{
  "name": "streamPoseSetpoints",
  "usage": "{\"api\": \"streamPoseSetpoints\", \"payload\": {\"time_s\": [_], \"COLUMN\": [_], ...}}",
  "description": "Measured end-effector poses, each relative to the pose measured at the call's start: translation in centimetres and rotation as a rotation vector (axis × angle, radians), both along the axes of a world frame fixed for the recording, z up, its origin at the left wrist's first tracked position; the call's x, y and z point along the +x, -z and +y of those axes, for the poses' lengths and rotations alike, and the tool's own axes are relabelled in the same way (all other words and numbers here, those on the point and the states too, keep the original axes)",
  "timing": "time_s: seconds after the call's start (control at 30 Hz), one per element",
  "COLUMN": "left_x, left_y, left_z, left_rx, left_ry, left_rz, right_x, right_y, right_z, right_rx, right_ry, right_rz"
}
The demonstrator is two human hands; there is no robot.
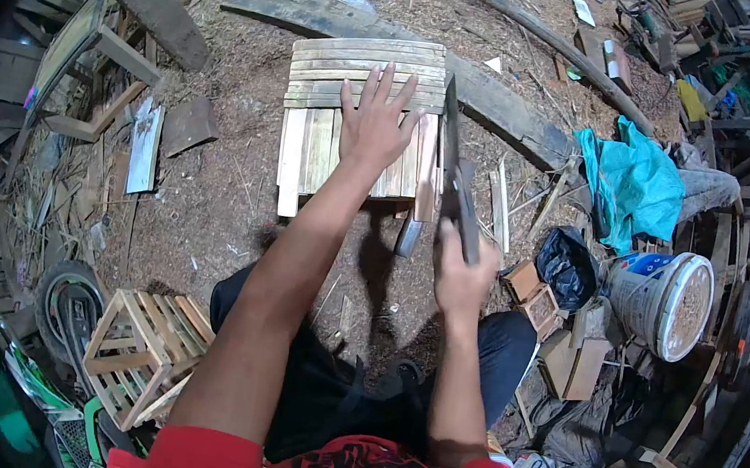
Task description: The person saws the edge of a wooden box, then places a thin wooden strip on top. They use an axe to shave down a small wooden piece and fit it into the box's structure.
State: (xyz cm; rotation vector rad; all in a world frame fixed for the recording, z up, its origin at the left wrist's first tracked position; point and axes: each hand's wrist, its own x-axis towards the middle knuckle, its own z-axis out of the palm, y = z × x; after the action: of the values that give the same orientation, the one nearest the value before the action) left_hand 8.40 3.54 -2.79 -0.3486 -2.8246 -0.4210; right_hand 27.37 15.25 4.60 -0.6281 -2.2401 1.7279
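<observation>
A small slatted wooden box (314, 149) with a curved top of thin strips (321, 61) stands in front of me. My left hand (375, 130) lies on it with the fingers spread, across the lower strips of the top and the upright slats below. In my right hand (464, 277) is the handle of a handsaw (452, 141), the fingers wrapped round it. Its long dark blade points away from me and runs along the right side of the box, edge-on in this view. Near the box's lower right corner is a dark tool end (408, 238), partly hidden.
Behind the box lies a long plank (509, 111). On the right are a teal sheet (630, 185), a white bucket (646, 288), a black plastic bag (567, 267) and wood offcuts (575, 363). A slatted wooden frame (143, 360) and a wheel (70, 310) are at lower left.
</observation>
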Motion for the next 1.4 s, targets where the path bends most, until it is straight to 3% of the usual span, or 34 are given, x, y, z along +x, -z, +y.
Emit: {"api": "streamPoseSetpoints", "payload": {"time_s": [0.1, 0.3, 0.47, 0.5, 0.57, 0.7, 0.87, 1.07, 1.2, 1.3, 1.4], "left_x": [0.4, 0.1, -1.2, -1.0, -0.3, 0.1, 0.0, 0.7, 0.3, 0.2, 0.0], "left_y": [0.4, 0.7, -0.5, -0.6, -0.2, -0.4, 0.0, 0.8, -0.2, -0.3, -0.2], "left_z": [0.0, -0.2, 1.9, 2.3, 1.5, 1.6, 1.6, 1.7, 1.7, 1.7, 1.5], "left_rx": [0.004, 0.024, 0.047, 0.043, 0.023, 0.015, 0.022, 0.031, 0.035, 0.037, 0.043], "left_ry": [0.0, 0.005, -0.062, -0.054, -0.052, -0.062, -0.054, -0.051, -0.057, -0.053, -0.052], "left_rz": [-0.003, 0.024, -0.012, -0.01, -0.018, -0.017, 0.016, 0.029, 0.0, -0.003, 0.018], "right_x": [-6.6, 2.7, -1.6, -2.0, -0.3, 2.3, 1.9, -0.3, 2.4, -2.5, -6.9], "right_y": [0.6, -1.4, -0.3, -2.8, -1.3, 0.2, 1.0, -0.5, 0.0, 1.2, 0.9], "right_z": [0.4, -1.0, 0.0, -1.0, -2.1, 1.9, 5.7, 4.9, 3.6, 5.2, 5.5], "right_rx": [0.005, 0.008, 0.012, 0.01, 0.162, -0.086, -0.039, 0.011, 0.105, -0.054, -0.015], "right_ry": [0.003, 0.026, -0.14, -0.202, -0.166, -0.016, -0.094, -0.099, -0.037, -0.092, -0.122], "right_rz": [0.03, 0.072, -0.003, -0.074, 0.026, 0.025, 0.025, 0.061, 0.146, 0.137, 0.023]}}
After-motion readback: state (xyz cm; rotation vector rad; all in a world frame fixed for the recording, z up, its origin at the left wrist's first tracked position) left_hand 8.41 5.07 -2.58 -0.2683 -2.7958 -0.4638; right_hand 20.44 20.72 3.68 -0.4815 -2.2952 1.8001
